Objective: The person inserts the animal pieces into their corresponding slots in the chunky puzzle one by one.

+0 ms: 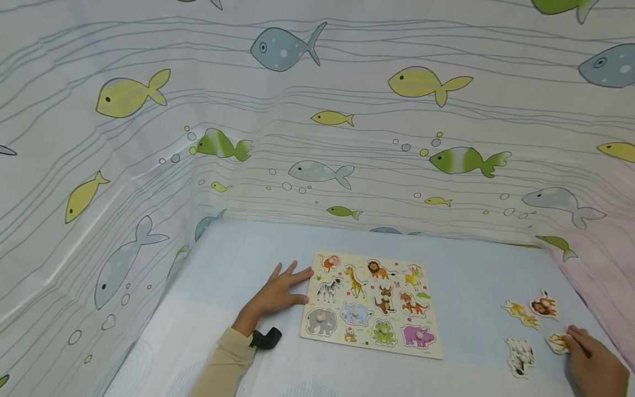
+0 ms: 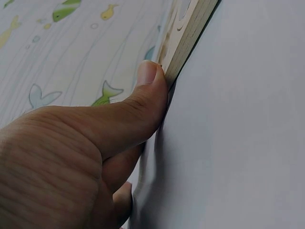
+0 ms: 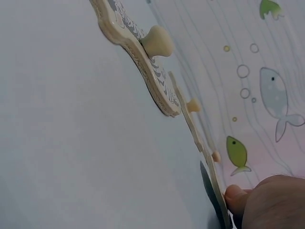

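A wooden animal puzzle board [image 1: 367,353] lies on the table in the head view. My left hand [image 1: 278,292] has its fingers spread at the board's left side, its thumb [image 2: 150,90] against the board's edge in the left wrist view. At the far right, my right hand [image 1: 597,361] pinches a yellow-and-brown puzzle piece [image 1: 557,343]; the hand partly covers its picture. Beside it lie a zebra piece [image 1: 520,357], a yellow deer piece [image 1: 521,313] and a lion piece [image 1: 544,306]. In the right wrist view the zebra piece [image 3: 164,90] shows its pale knob.
Knobbed pieces, among them an elephant [image 1: 321,322], a frog [image 1: 384,333] and a purple hippo [image 1: 419,336], sit in the board. A fish-patterned curtain [image 1: 367,138] surrounds the pale table [image 1: 476,309] at the back and sides.
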